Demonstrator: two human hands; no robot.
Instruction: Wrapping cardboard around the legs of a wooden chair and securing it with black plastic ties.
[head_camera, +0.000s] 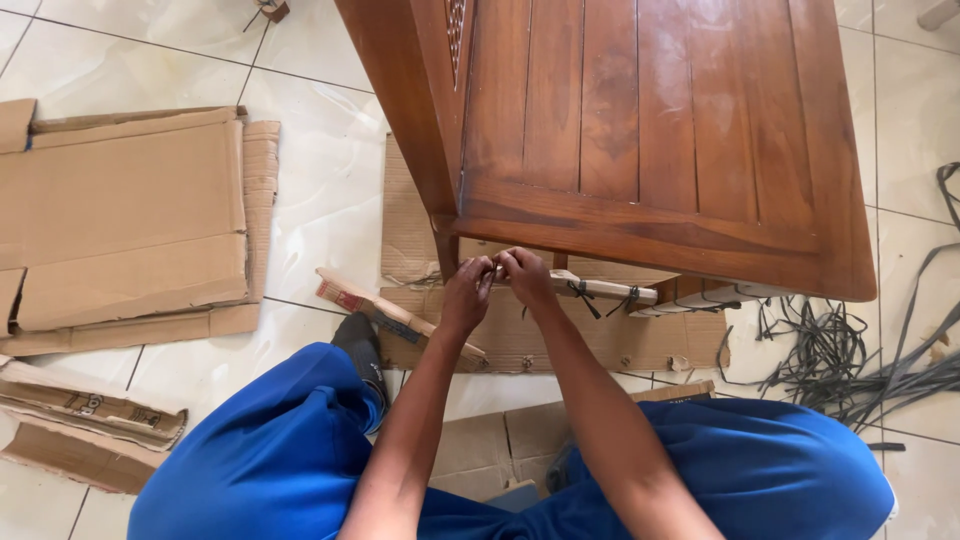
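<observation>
Left hand: the left hand (466, 292) sits just left of frame centre, fingers curled tight and pinched at the tips on a thin dark strap (487, 268); the strap end itself is too small to make out clearly.
Right hand: the right hand (524, 274) is just right of the left one, fingertips touching it, closed in the same pinch on the strap at the same spot.
Strap position: the pinch point lies between the two hands, at the left end of a pale cardboard-wrapped rail (600, 290) that runs to the right under the lower edge of the furniture.
Other ties: two more dark ties (582, 293) circle that rail to the right of the hands, well clear of the fingers.
Furniture: a brown wooden cabinet (650, 130) with a slatted panel fills the upper centre and upper right; the hands work directly below its lower left corner.
Floor: pale tiled floor (320, 190); a corrugated cardboard sheet (560, 340) lies under the cabinet and the hands.
Left of frame: flattened cardboard boxes (130, 215) in the upper left, a torn cardboard piece (85, 420) in the lower left.
Right of frame: a loose heap of grey packing straps (850, 360) on the tiles.
Foreground: legs in blue trousers (280, 450) across the bottom edge.
</observation>
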